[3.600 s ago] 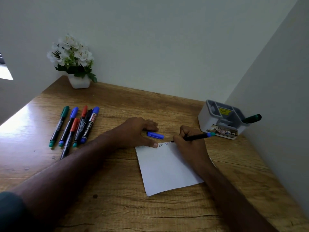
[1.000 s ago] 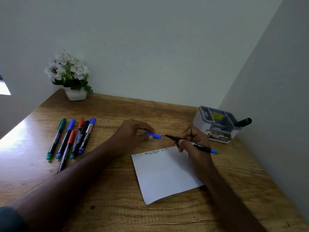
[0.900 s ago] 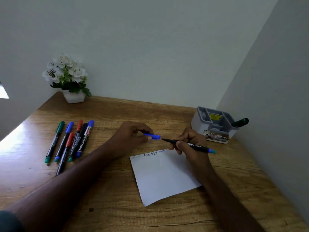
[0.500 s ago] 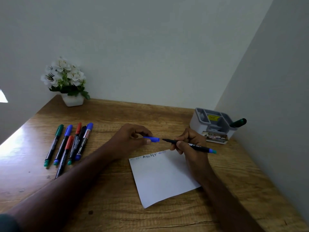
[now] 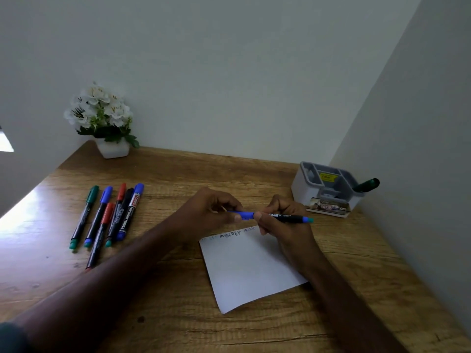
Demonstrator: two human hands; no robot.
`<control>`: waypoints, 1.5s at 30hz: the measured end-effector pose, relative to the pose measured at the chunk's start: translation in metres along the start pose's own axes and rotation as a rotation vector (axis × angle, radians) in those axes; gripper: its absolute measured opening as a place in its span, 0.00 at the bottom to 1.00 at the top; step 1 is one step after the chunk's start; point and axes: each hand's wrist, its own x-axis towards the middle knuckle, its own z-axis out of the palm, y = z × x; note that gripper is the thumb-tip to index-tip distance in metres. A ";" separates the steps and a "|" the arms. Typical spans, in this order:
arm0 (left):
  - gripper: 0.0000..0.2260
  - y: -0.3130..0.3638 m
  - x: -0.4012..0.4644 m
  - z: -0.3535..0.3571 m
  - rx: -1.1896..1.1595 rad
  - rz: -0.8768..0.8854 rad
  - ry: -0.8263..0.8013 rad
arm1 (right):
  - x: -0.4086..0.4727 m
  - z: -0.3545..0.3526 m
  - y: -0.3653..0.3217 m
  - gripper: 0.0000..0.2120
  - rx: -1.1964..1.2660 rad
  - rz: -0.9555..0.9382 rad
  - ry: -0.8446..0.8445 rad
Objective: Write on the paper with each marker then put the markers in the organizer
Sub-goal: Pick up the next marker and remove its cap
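Note:
My right hand (image 5: 281, 216) grips a black marker with a blue end (image 5: 293, 218), held level just above the white paper's (image 5: 249, 268) top edge. My left hand (image 5: 206, 212) pinches the blue cap (image 5: 243, 214), which sits over the marker's tip between the two hands. Short lines of lettering run along the top of the paper. Several more markers (image 5: 109, 215) lie in a row at the left of the desk. The grey organizer (image 5: 327, 189) stands at the back right with a green marker (image 5: 367, 184) leaning out of it.
A white pot of white flowers (image 5: 102, 123) stands in the back left corner. Walls close the desk at the back and on the right (image 5: 407, 149). The wooden desk top (image 5: 165, 314) runs on toward me below the paper.
The right hand stopped writing and lifted the marker off the paper. The left hand picked up the blue cap from the desk and brought it onto the marker's tip.

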 end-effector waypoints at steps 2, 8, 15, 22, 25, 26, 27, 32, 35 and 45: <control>0.04 -0.001 0.000 0.000 -0.024 0.002 0.001 | 0.001 0.001 0.000 0.08 0.029 -0.001 -0.010; 0.04 0.000 0.000 0.003 -0.007 0.004 -0.005 | 0.000 0.002 0.000 0.08 -0.012 -0.002 -0.009; 0.06 0.006 -0.001 0.005 0.000 -0.086 0.014 | 0.002 -0.002 -0.009 0.05 -0.044 0.022 0.041; 0.10 0.022 0.017 0.017 0.198 -0.086 0.025 | 0.003 -0.024 -0.017 0.08 -0.143 0.031 0.274; 0.11 0.032 0.037 0.022 0.291 -0.078 -0.042 | 0.008 -0.044 -0.024 0.10 -0.489 -0.034 0.324; 0.11 0.035 0.046 0.024 0.321 -0.064 -0.050 | 0.009 -0.054 -0.031 0.10 -0.555 -0.052 0.358; 0.12 0.038 0.056 0.027 0.345 -0.046 -0.051 | 0.011 -0.067 -0.039 0.09 -0.600 -0.053 0.401; 0.15 0.049 0.106 0.051 0.449 0.047 -0.096 | 0.024 -0.149 -0.085 0.04 -0.952 0.023 0.556; 0.14 0.058 0.132 0.072 0.461 0.114 -0.122 | 0.036 -0.186 -0.104 0.06 -1.093 0.127 0.507; 0.07 0.064 0.164 0.096 0.451 0.152 -0.142 | 0.085 -0.215 -0.076 0.17 -1.279 0.421 0.150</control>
